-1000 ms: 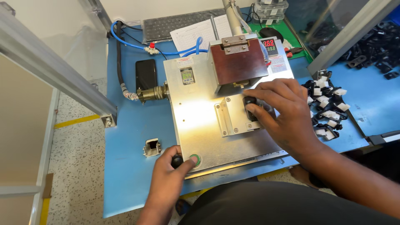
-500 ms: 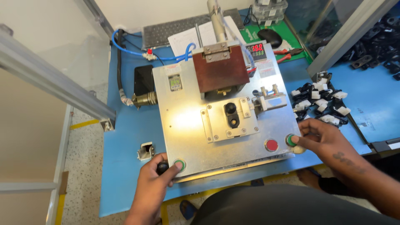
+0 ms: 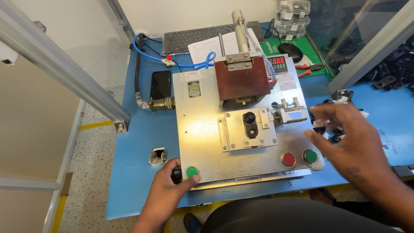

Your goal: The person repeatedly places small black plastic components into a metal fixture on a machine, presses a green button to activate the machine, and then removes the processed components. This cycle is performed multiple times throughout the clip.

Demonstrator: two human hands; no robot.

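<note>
- Left hand (image 3: 166,196) down at the near-left corner of the steel plate (image 3: 202,146), fingers curled loosely round a small black knob (image 3: 176,174) on the plate edge, thumb up beside the left green button (image 3: 192,172).
- Cannot tell for sure whether the thumb presses that button or only touches its rim.
- Right hand (image 3: 353,144) in the air over the plate's right edge, fingers (image 3: 323,113) spread wide, holding nothing, blurred.
- Right green button (image 3: 309,155) just under and left of that palm; red button (image 3: 288,159) next to it, further left.
- Black part (image 3: 249,124) seated in the fixture (image 3: 248,131) at mid-plate, long axis running away from the body, fat end towards the brown press head (image 3: 242,80).
- Part well left of the right fingers, up and right of the left hand; right hand the nearer of the two.
- Small clamp (image 3: 291,114) between the fixture and the right fingers.
- Loose black and white parts (image 3: 340,97) piled on the blue table (image 3: 142,142) behind the right hand.
- Phone (image 3: 160,84) left of the plate, keyboard (image 3: 202,38) and mouse (image 3: 290,51) at the back.
- Small metal bracket (image 3: 158,156) alone on the table, just left of the plate.
</note>
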